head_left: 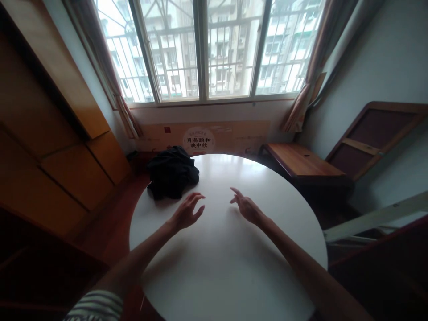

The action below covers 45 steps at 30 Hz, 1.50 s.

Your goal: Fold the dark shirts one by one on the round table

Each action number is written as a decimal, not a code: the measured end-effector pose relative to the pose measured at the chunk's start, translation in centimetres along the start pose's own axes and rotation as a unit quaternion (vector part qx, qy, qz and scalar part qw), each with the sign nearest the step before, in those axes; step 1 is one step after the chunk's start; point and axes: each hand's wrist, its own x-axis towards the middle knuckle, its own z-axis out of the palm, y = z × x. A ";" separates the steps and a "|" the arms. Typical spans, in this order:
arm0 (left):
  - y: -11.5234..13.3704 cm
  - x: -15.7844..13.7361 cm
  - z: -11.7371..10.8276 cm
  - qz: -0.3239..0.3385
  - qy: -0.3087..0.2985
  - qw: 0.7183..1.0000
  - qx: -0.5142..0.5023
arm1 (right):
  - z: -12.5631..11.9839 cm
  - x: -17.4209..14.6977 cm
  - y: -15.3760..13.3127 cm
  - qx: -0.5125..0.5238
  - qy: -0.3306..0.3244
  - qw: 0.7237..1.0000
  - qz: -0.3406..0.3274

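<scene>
My left hand (187, 211) hovers over the white round table (220, 276), thumb and fingers apart, with nothing in it. Just beyond it, at the table's far left edge, lies a crumpled heap of black cloth (172, 171); the hand looks close to it but not holding it. What kind of garment or cloth it is, I cannot make out. My right hand (246, 207) is also above the table, right of the middle, with its fingers spread and empty. A gap of bare white tabletop separates the two hands.
Behind the table stands a flat printed cardboard box (240, 133) under the barred window (227, 53). To the right are a low wooden bench (304, 159) and a framed panel (377, 133) leaning on the wall. Wooden cabinets (76, 169) line the left side.
</scene>
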 end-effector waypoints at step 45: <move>-1.8 1.7 3.1 -0.018 -0.298 0.952 0.068 | 1.3 -1.4 0.5 -0.266 -0.185 0.946 -0.018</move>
